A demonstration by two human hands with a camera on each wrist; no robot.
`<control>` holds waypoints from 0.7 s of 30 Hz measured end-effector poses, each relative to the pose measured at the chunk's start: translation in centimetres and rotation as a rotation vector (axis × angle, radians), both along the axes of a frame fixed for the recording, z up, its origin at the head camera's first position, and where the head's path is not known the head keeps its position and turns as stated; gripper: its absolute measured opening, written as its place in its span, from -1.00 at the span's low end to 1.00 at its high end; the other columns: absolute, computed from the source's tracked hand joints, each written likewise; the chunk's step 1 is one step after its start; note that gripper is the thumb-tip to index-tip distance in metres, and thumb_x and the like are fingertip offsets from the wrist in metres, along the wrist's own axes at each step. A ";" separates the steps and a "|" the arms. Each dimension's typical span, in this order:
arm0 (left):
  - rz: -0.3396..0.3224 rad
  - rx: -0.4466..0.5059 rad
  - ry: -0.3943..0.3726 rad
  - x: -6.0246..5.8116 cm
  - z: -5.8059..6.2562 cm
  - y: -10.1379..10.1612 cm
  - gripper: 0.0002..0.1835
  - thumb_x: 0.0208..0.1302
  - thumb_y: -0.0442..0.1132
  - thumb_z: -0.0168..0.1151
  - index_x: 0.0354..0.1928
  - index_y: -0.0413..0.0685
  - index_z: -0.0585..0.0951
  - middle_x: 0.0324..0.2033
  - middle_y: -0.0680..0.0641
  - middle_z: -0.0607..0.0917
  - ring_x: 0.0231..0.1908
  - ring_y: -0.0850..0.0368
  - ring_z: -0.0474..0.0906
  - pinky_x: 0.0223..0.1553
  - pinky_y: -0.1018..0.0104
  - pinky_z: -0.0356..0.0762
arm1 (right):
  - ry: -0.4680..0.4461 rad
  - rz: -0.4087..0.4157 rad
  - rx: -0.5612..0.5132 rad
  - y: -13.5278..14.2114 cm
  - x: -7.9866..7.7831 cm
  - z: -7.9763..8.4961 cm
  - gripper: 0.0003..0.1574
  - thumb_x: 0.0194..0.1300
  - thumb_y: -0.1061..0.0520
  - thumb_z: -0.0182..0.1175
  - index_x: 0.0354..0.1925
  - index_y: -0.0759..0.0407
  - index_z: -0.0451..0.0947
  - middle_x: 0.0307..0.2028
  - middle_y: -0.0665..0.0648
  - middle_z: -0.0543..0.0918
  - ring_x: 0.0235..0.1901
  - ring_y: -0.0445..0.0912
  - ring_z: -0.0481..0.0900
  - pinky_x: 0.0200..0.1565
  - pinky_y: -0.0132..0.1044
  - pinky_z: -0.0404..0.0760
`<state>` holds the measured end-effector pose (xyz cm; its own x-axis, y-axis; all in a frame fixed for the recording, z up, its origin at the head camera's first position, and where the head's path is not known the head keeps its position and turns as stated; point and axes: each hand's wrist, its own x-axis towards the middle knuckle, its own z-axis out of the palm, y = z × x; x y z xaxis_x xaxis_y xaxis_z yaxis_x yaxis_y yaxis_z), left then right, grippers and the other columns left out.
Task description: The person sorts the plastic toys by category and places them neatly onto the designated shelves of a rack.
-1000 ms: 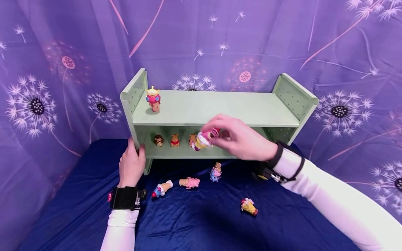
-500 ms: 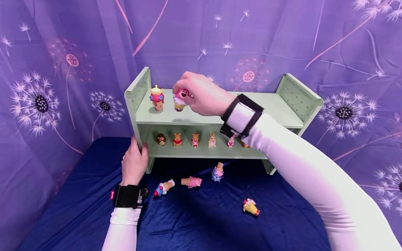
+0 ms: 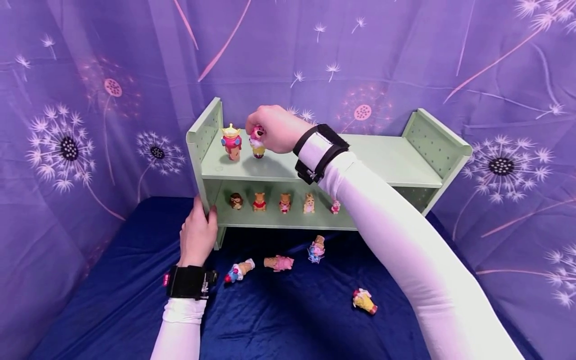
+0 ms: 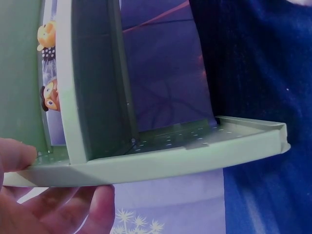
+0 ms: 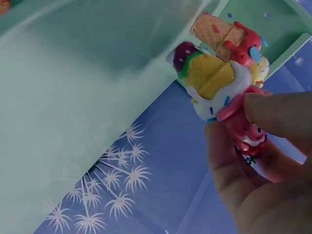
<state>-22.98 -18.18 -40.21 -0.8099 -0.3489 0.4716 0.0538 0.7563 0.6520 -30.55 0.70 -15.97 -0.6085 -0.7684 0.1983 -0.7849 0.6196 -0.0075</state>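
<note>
My right hand (image 3: 278,129) pinches the pink head of an ice-cream-cone bear figurine (image 3: 257,142) close over the top board of the green shelf (image 3: 369,155). In the right wrist view, thumb and fingers hold the figurine (image 5: 209,80) by its head; its cone has white icing and a dark tip. Just left of it on the board stands a red cone figurine with a yellow crown (image 3: 231,142). My left hand (image 3: 198,232) grips the edge of the shelf's left side panel (image 4: 161,170), thumb on the inner face and fingers on the outer.
Along the lower board stand several small figurines, including an owl (image 3: 236,201), a red-shirted bear (image 3: 259,202) and a rabbit (image 3: 308,203). More cone figurines lie on the blue cloth (image 3: 279,320): blue (image 3: 239,270), pink (image 3: 279,263), pink-and-blue (image 3: 317,249) and yellow (image 3: 364,301).
My right hand has carried the bear figurine from in front of the lower board up and left, to beside the crowned one. The left hand keeps its grip on the side panel.
</note>
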 end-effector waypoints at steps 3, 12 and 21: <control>-0.005 -0.003 0.009 -0.1 0.0 0.2 -0.55 0.27 0.03 -0.13 0.15 0.03 0.25 -0.17 -0.24 0.54 -0.32 -0.33 0.48 -0.47 -0.17 0.25 | -0.020 -0.032 0.028 0.0 -0.5 -0.2 -0.71 0.02 0.34 0.05 -0.27 0.10 0.54 -0.30 0.05 0.47 -0.28 -0.10 0.38 -0.21 -0.33 0.32; -0.008 -0.008 0.015 -0.1 0.1 0.2 -0.56 0.27 0.02 -0.13 0.14 0.03 0.25 -0.19 -0.24 0.54 -0.33 -0.32 0.48 -0.49 -0.16 0.25 | -0.037 -0.068 0.035 0.1 -1.5 -0.5 -0.65 0.00 0.37 0.03 -0.24 0.09 0.54 -0.27 0.05 0.47 -0.24 -0.10 0.37 -0.19 -0.33 0.31; -0.009 0.007 0.009 0.0 0.1 0.2 -0.55 0.27 -0.01 -0.11 0.17 0.05 0.24 -0.20 -0.27 0.55 -0.34 -0.32 0.48 -0.50 -0.15 0.25 | -0.064 -0.078 0.043 -0.3 -1.5 -0.5 -0.63 -0.01 0.38 0.03 -0.23 0.06 0.54 -0.25 0.03 0.48 -0.23 -0.12 0.38 -0.19 -0.34 0.32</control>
